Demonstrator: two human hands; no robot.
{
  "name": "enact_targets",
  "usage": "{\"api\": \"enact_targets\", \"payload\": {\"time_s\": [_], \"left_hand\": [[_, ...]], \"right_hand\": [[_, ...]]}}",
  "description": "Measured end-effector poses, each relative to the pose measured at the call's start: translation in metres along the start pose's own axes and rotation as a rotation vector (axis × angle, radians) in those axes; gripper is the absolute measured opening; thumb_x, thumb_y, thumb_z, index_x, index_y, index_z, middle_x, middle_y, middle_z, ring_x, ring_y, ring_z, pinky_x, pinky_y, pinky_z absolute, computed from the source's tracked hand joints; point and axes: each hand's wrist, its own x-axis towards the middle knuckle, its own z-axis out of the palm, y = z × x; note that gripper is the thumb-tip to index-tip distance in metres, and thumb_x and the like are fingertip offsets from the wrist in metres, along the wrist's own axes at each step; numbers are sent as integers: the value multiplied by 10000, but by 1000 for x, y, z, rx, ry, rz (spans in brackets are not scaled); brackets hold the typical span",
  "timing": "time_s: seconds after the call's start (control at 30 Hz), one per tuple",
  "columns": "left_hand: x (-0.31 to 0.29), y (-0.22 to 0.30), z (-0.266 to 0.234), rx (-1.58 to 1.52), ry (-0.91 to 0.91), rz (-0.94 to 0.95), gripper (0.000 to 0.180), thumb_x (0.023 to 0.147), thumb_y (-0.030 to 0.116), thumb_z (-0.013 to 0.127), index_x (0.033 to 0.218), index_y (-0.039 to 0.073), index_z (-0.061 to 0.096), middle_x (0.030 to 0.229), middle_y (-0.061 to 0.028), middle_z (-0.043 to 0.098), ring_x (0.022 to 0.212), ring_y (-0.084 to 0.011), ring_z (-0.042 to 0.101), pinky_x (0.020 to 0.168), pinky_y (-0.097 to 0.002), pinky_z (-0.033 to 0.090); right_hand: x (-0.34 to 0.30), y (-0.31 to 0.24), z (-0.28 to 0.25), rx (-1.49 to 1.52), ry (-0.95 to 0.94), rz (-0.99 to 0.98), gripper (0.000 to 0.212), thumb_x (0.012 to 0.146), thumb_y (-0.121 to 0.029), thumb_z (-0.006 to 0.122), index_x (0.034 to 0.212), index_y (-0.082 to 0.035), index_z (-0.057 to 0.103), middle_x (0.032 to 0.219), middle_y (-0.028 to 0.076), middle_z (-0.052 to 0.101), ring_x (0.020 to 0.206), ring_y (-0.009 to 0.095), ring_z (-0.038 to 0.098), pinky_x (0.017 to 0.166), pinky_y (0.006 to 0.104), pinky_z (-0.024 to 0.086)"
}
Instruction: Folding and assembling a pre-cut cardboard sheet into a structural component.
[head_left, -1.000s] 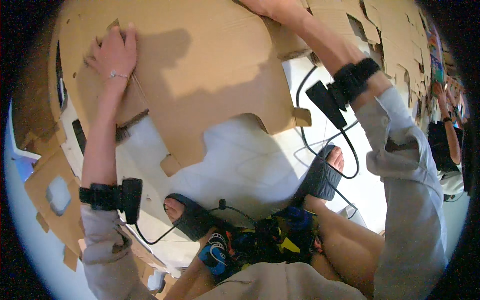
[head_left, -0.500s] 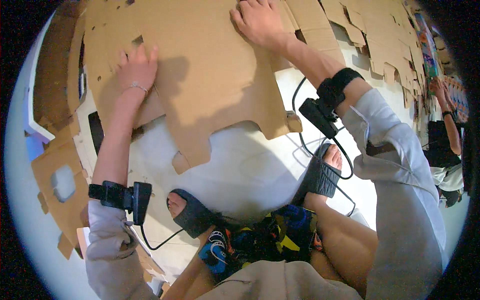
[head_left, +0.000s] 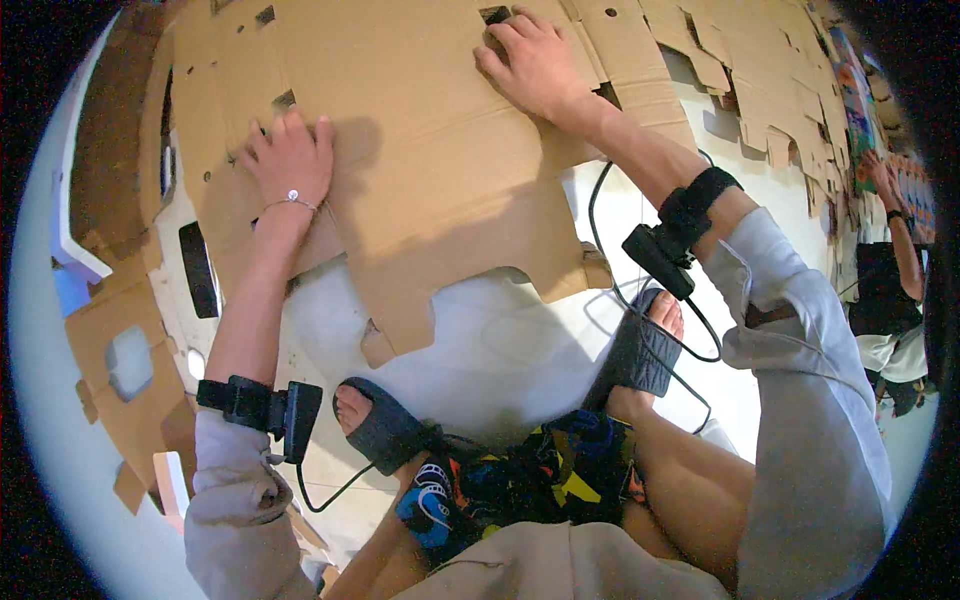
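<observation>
A large die-cut cardboard sheet (head_left: 430,150), brown with notched edges and punched holes, lies in front of me over other cardboard pieces. My left hand (head_left: 290,160) rests palm down on its left side, fingers spread. Farther off, near a dark rectangular hole, my right hand (head_left: 540,65) lies on the sheet's right part with the fingers loosely apart. Neither hand grasps an edge. A curved cut-out and a folded tab (head_left: 377,347) show along the sheet's near edge.
Black strapped devices (head_left: 665,240) with cables sit on both my forearms. My sandalled feet (head_left: 380,420) are on the pale floor (head_left: 480,350). More cut cardboard (head_left: 775,90) is stacked at the right, near another person's arm (head_left: 900,250). Cardboard scraps (head_left: 130,360) lie at the left.
The sheet has slid a little toward me and to the right, both my hands moving with it. More holes show at its far edge.
</observation>
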Motion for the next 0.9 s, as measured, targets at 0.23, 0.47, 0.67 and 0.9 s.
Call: {"api": "enact_targets", "payload": {"time_s": [0.23, 0.47, 0.67, 0.9], "left_hand": [[22, -2, 2, -68, 143, 18, 586, 890, 527, 462, 1241, 66, 552, 1273, -146, 569, 1279, -400, 376, 1018, -638, 240], [61, 0, 2, -111, 85, -63, 600, 864, 556, 453, 1269, 125, 553, 1269, -114, 591, 1288, -403, 379, 1045, -597, 258], [74, -11, 16, -141, 120, -49, 616, 876, 561, 419, 1285, 117, 542, 1298, -115, 571, 1292, -416, 383, 1047, -578, 284], [51, -6, 15, -160, 125, -12, 558, 905, 517, 429, 1204, 69, 573, 1306, -136, 554, 1313, -423, 359, 1049, -590, 281]], "right_hand": [[18, 2, -17, 57, 63, -44, 408, 931, -344, 455, 1072, 16, 585, 1154, 214, 586, 1217, 375, 455, 1005, 491, 358], [50, 12, -23, 4, 40, -44, 464, 927, -374, 431, 1119, 24, 574, 1156, 214, 587, 1193, 378, 468, 1008, 483, 355], [62, 5, -13, 3, 81, -39, 468, 935, -372, 421, 1124, 29, 572, 1151, 226, 586, 1177, 376, 475, 1019, 469, 353], [34, -2, 0, -15, 76, -4, 424, 954, -327, 429, 1100, 47, 566, 1137, 229, 579, 1186, 374, 458, 1021, 469, 352]]}}
